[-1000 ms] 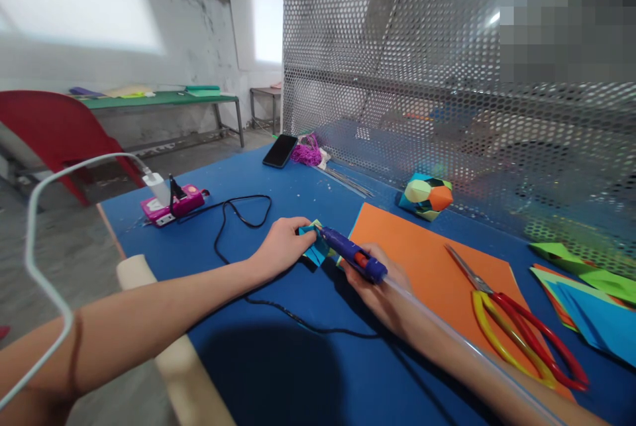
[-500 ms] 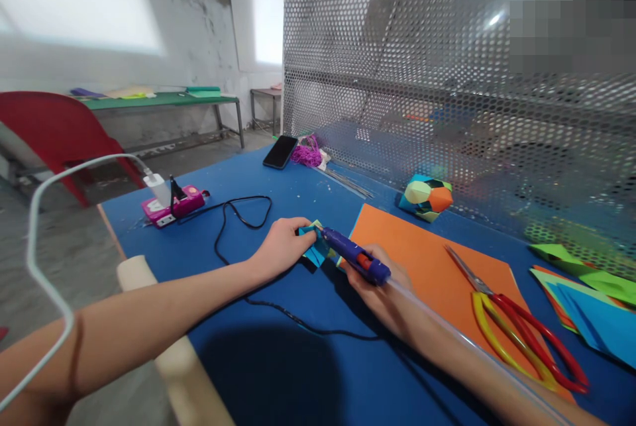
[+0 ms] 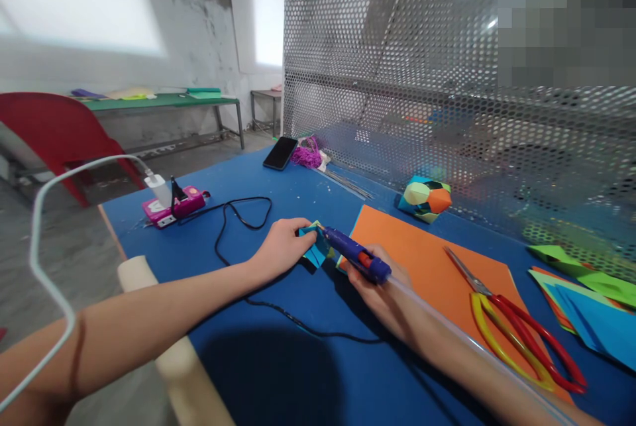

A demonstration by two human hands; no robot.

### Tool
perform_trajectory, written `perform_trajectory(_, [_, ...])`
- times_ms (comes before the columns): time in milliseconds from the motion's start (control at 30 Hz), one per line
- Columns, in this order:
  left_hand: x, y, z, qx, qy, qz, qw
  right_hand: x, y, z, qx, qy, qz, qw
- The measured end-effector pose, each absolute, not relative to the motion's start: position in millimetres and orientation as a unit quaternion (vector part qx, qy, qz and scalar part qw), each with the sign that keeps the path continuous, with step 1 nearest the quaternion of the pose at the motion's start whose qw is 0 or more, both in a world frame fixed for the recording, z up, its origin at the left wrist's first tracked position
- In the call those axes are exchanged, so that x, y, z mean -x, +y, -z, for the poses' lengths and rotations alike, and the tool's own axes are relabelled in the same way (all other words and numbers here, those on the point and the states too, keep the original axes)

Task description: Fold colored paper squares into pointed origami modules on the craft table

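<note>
Between the thumb and fingers of my left hand (image 3: pixel 287 244) is a small folded paper piece (image 3: pixel 315 254), blue with some light green. My right hand (image 3: pixel 375 280) is wrapped round a dark blue hot glue gun (image 3: pixel 352 254), with a long clear glue stick coming out of its back. The gun's nozzle meets the upper edge of the folded paper; whether glue is coming out is too small to tell. Under and beside my right hand lies a stack of orange paper (image 3: pixel 422 247). Scissors (image 3: pixel 501 310) with red and yellow handles rest on that paper.
A pink power strip (image 3: pixel 173 207) with a white charger stands at the left, and a black cord (image 3: pixel 298 325) loops across the blue table. Farther back are a phone (image 3: pixel 281 153), purple string (image 3: pixel 308 153) and a paper ball (image 3: pixel 426 199). Coloured papers (image 3: pixel 591 310) lie at the right.
Almost nothing differs. Both hands keep their places, with the glue gun's nozzle still at the folded paper; the view has shifted very slightly.
</note>
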State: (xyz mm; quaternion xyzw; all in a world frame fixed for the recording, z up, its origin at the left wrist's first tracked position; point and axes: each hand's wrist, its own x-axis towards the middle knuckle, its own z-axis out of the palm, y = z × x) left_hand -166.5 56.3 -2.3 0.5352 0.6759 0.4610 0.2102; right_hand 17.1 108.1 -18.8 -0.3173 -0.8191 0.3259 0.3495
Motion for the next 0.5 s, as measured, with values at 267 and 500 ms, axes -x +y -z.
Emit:
perform_trajectory(267, [170.3, 56.6, 2.5, -0.517, 0.681, -0.469, 0.222, -16.5, 104.2, 9.0, 0.333, -0.807, -0.343, 0.348])
perform_trajectory(500, [171.2, 56.5, 3.8, -0.527, 0.680, -0.461, 0.216, -15.7, 102.6, 3.1, 0.331, -0.813, -0.336, 0.342])
